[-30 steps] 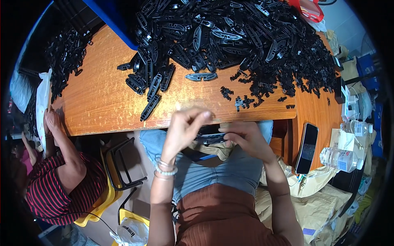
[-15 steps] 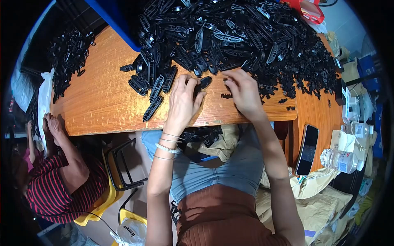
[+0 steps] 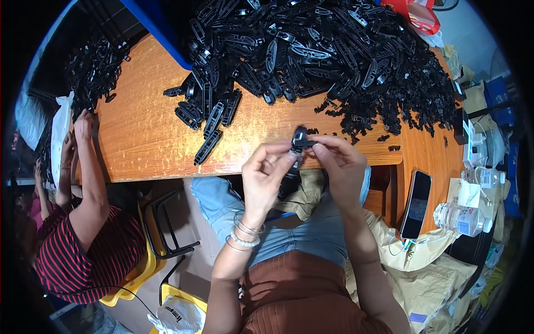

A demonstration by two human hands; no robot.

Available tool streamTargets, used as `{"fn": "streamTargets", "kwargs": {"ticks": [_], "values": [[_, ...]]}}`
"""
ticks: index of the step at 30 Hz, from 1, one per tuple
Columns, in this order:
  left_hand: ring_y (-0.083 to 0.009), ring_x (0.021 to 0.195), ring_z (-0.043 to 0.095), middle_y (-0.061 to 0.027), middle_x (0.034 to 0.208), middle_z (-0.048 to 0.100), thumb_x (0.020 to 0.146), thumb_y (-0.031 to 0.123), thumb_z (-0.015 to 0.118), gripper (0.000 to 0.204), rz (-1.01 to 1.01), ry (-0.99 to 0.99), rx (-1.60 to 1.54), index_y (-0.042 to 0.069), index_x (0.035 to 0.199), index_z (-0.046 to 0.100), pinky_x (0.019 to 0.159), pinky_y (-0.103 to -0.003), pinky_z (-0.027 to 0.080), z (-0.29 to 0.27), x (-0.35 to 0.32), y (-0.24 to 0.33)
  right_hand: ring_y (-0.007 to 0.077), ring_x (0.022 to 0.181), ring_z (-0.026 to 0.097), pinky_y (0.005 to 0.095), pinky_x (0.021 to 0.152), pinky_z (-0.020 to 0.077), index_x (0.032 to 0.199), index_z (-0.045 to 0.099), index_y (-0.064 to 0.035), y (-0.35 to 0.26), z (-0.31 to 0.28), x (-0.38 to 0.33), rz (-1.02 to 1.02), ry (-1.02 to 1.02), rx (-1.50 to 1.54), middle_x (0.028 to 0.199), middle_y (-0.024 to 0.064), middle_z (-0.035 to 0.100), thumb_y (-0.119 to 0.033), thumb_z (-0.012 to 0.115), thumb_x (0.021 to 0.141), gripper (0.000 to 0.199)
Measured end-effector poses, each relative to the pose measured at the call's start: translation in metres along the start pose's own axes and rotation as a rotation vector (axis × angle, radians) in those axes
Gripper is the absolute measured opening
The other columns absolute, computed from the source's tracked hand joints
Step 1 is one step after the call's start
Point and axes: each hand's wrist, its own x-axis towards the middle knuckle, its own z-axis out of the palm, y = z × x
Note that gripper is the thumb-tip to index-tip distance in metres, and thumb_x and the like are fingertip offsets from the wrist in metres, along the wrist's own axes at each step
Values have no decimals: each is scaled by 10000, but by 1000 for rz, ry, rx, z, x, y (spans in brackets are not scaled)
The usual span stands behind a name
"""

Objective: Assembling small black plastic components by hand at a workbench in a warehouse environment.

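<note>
Just over the table's front edge, my left hand [image 3: 266, 173] pinches an elongated black plastic part [image 3: 299, 136] that stands nearly upright between finger and thumb. My right hand [image 3: 341, 166] comes from the other side, finger and thumb closed on a small black clip-like piece [image 3: 307, 143]. The small piece touches the side of the larger part; whether it is seated in it I cannot tell. Behind my hands is a big heap of similar long black parts [image 3: 278, 50]. To its right lies a pile of small black pieces [image 3: 384, 108].
Several long black parts [image 3: 207, 147] lie loose left of my hands. A blue bin [image 3: 158, 33] stands at the back left. On the right are a phone [image 3: 416, 204] and clear bottles [image 3: 464, 218]. A co-worker in a striped top [image 3: 92, 256] reaches to another black pile [image 3: 94, 72].
Both hands have drawn back toward me and come together, lifting the long part off the table with the small piece against it. The co-worker's arm has reached farther forward.
</note>
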Motion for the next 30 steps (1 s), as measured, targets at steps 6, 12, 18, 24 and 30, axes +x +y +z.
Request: {"fn": "streamTargets", "kwargs": {"ticks": [6,12,18,24,30], "values": [[-92,809,606,-103,1012,609,804,-109,597,339,-141,-30,-167,-37,1125,515,701,-200,516,4,-2,4,116,817,616,213,735,489,983,624,50,-2,-8,-8,16,-76,-165,943,84,632,33,571,855,139],[-72,633,611,-91,831,655,809,-80,615,260,-275,-70,-193,-48,1055,536,583,-166,494,5,0,13,107,861,588,210,743,473,951,638,40,-2,-18,-8,-175,-103,-376,996,92,594,27,597,827,131],[-128,633,636,-102,772,636,821,-69,601,162,-211,-100,-90,-48,959,517,585,-196,516,-1,-2,8,79,765,565,200,671,439,1057,606,8,2,-21,-11,-63,-163,-425,923,73,602,-27,649,809,254],[-126,645,621,-98,769,644,847,-25,573,134,-200,-156,37,-35,979,549,631,-230,511,-12,-13,3,55,683,552,193,609,427,1118,593,-27,16,-27,-22,192,-249,-190,745,11,598,-56,654,821,305],[-148,654,600,-81,821,657,801,142,687,200,283,155,820,0,936,649,596,-271,484,-59,-14,9,81,698,568,220,576,425,1052,631,-25,9,-33,-18,188,-466,-420,777,36,594,-40,627,823,229]]}}
